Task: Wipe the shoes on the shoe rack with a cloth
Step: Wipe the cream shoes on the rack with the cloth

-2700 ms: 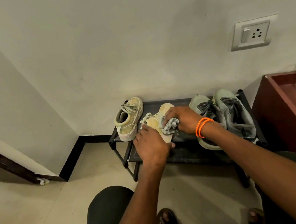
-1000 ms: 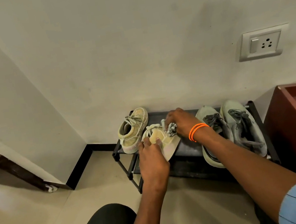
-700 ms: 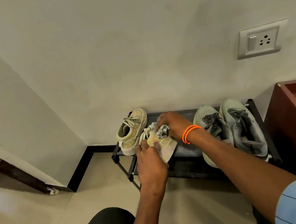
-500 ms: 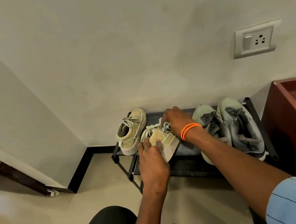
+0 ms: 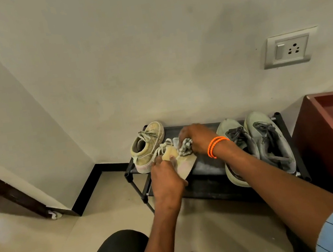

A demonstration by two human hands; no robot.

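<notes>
My right hand (image 5: pixel 198 138) grips the bunched checked cloth (image 5: pixel 185 147) against the laces of the tilted yellow sneaker (image 5: pixel 183 162), having come back from the toe since half a second ago. My left hand (image 5: pixel 166 181) still holds its heel on the black shoe rack (image 5: pixel 208 166). The beige sneaker (image 5: pixel 148 147) and grey pair (image 5: pixel 255 144) have not moved.

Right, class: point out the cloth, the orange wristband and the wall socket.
cloth (image 5: pixel 185 147), head view, on its bunched folds below the right hand's fingers
orange wristband (image 5: pixel 214 145), head view, on its loops across the wrist
wall socket (image 5: pixel 289 48), head view, on its plate's centre
</notes>
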